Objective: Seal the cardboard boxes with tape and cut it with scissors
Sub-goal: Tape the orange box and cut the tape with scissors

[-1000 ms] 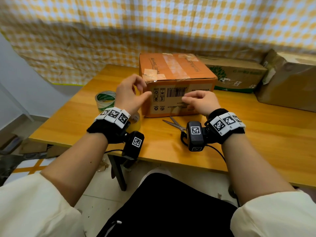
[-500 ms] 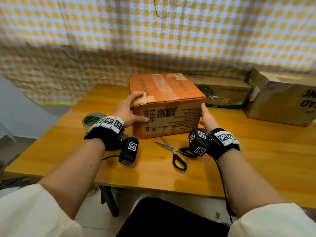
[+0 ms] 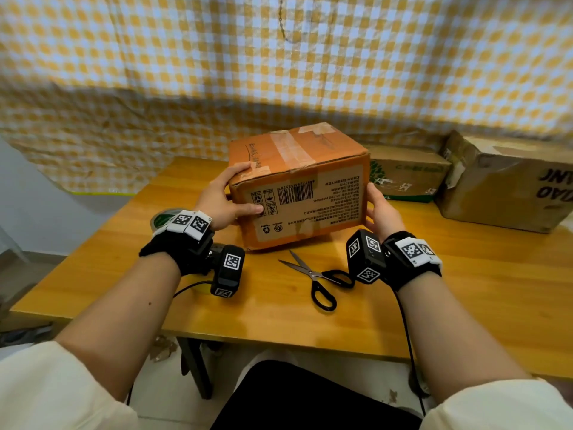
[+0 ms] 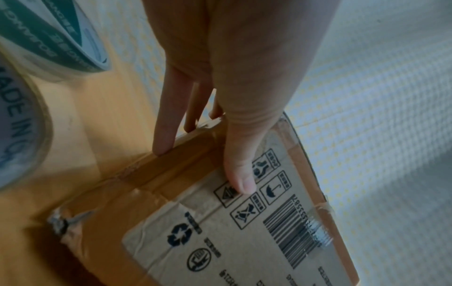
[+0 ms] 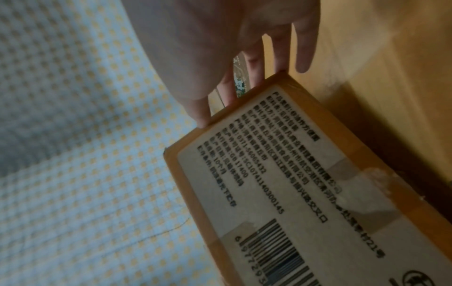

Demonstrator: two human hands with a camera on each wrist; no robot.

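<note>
Just changed: orange box (image 3: 297, 187) tipped up from flat on the table (image 3: 465, 290).
Left hand (image 3: 221, 203): clasps its left front corner.
Right hand (image 3: 383, 209): flat, fingers straight, against the right side.
Meaning: probably being turned; scissors (image 3: 311, 273) lie idle.

Tape roll (image 3: 160, 219) partly behind wristband (image 3: 188, 224).

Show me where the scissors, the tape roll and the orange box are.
scissors (image 3: 312, 273), head view, the pivot where the blades meet.
tape roll (image 3: 159, 220), head view, its green inner ring beside the left wrist.
orange box (image 3: 297, 197), head view, front face by the barcode.
</note>
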